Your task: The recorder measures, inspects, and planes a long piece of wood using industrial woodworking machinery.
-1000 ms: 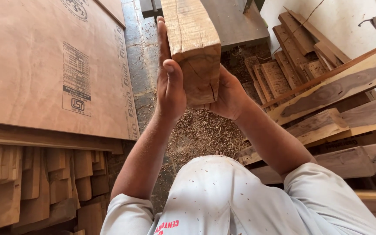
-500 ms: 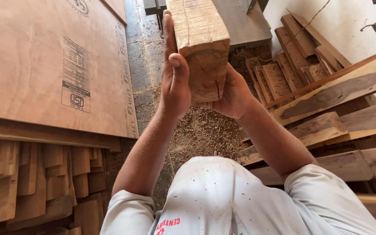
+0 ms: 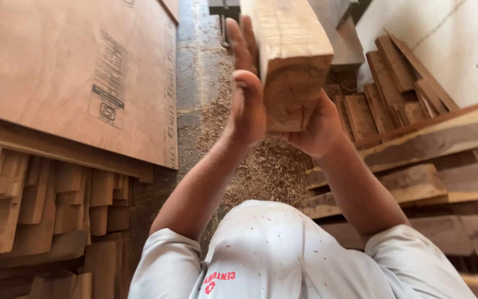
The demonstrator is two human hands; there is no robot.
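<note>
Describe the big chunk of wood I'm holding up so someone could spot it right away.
Between the plywood sheet on one side and the stacked planks on the other, find the raised left hand and right hand. The beam sits between them: thick, square-ended, pale, and the only timber lifted off the piles.

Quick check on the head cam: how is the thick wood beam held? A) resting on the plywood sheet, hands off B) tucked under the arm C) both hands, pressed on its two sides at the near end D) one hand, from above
C: the left hand lies flat against one side of the wood beam and the right hand cups the other side at its cut end, above the sawdust.
</note>
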